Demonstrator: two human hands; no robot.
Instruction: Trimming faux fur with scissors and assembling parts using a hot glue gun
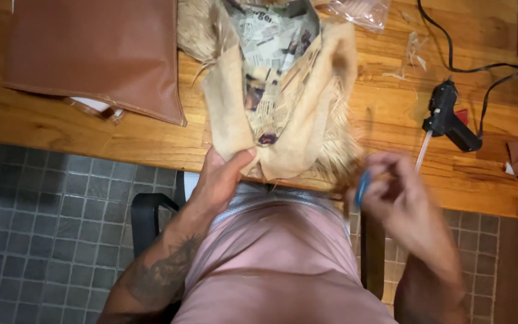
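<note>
Two hands: left hand pinches one fur piece.

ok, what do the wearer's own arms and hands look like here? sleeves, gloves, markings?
Both hands are bare: no gloves, and no rings or watch that can be made out. The left hand is sharp; its forearm is uncovered, with a large dark tattoo along it. The right hand is motion-blurred, so fine detail is lost; its forearm also looks sleeveless. No sleeves reach into view.
</note>
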